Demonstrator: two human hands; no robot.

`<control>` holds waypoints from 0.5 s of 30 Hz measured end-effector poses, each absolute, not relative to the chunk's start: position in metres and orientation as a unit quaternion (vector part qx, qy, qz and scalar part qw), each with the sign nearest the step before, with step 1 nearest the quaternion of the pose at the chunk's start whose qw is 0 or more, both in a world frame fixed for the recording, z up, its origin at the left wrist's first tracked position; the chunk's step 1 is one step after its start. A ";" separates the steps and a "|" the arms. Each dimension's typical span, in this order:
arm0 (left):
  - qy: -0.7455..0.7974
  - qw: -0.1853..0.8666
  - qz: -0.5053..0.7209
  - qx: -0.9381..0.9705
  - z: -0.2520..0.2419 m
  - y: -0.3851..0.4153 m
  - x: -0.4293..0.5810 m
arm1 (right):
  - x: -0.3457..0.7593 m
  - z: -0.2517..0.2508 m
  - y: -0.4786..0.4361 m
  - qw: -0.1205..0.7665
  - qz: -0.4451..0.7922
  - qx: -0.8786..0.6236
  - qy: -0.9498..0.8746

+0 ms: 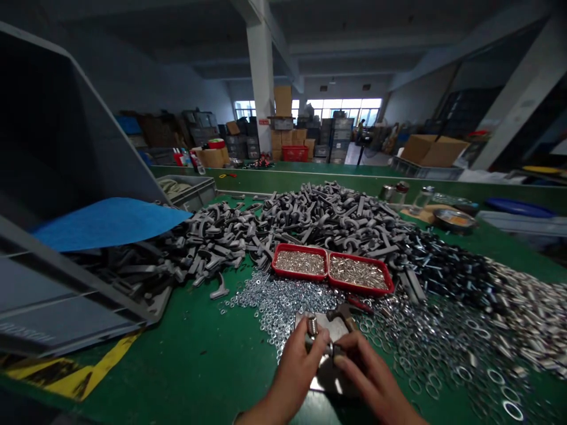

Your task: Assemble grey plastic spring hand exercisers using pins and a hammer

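Note:
My left hand is closed, thumb and fingers gripping a small metal part with a ribbed, spring-like cylinder sticking up from it. My right hand is pinched shut close beside it, at a small dark piece whose kind I cannot make out. Both hands are over a shiny metal plate on the green table. Just beyond the fingers lies a hammer, its head resting near the plate's back edge. Fingers hide much of the held parts.
Two red trays of small metal pins stand behind the hands. Loose nuts spread left, metal rings right. Grey curved handle-like parts heap up behind; black parts lie right. A large grey crate tips open at left.

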State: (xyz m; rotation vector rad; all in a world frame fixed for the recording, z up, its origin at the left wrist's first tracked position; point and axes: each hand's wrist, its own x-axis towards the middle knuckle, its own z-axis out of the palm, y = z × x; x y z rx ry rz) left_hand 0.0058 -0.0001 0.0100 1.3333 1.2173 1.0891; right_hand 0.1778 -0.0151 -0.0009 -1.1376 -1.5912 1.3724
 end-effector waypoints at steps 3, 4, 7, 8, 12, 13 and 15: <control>0.522 0.396 0.430 0.621 0.000 0.001 0.002 | 0.162 0.001 -0.018 0.338 0.730 -0.427 -0.412; 0.525 0.374 0.424 0.637 -0.003 0.001 0.000 | 0.159 0.001 -0.020 0.330 0.745 -0.428 -0.392; 0.492 0.354 0.415 0.679 -0.005 0.000 -0.008 | 0.155 0.002 -0.025 0.316 0.708 -0.457 -0.436; 0.468 0.359 0.413 0.694 -0.005 -0.001 -0.011 | 0.155 0.003 -0.027 0.294 0.713 -0.459 -0.441; 0.422 0.396 0.376 0.723 -0.006 -0.003 -0.020 | 0.156 0.003 -0.030 0.164 0.742 -0.457 -0.463; 0.436 0.407 0.369 0.713 -0.007 -0.003 -0.022 | 0.157 0.004 -0.030 0.148 0.724 -0.463 -0.488; 0.468 0.434 0.366 0.678 -0.011 -0.003 -0.023 | 0.162 0.005 -0.029 0.162 0.633 -0.490 -0.577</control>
